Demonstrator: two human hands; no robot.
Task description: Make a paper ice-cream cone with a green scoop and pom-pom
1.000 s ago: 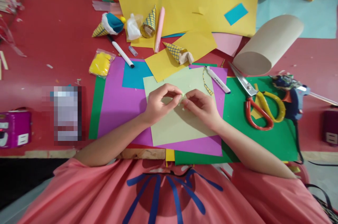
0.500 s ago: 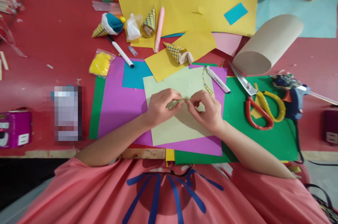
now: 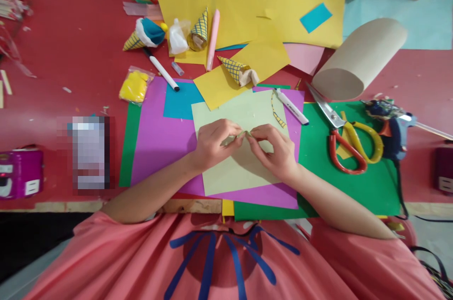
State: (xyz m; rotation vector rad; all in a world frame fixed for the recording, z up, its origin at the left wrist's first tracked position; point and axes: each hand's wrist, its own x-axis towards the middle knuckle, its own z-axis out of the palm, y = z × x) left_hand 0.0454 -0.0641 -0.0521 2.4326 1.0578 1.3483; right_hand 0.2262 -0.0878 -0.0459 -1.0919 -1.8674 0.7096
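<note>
My left hand (image 3: 213,143) and my right hand (image 3: 274,150) meet fingertip to fingertip over a pale green paper sheet (image 3: 247,172). Between them they pinch a small pale green paper piece (image 3: 243,134), mostly hidden by the fingers. The pale green sheet lies on a purple sheet (image 3: 155,135), which rests on a dark green sheet (image 3: 357,187). A white marker (image 3: 291,106) lies just beyond my right hand.
Red and yellow scissors (image 3: 348,142) and a blue glue gun (image 3: 391,130) lie to the right. A brown paper roll (image 3: 357,59), yellow sheets (image 3: 269,3), paper cones (image 3: 233,69), another marker (image 3: 161,70) and a yellow bag (image 3: 134,85) lie beyond. A magenta box (image 3: 19,172) sits far left.
Both hands have shifted slightly nearer to me and turned the small green piece between the fingertips. Everything else on the table stays where it was.
</note>
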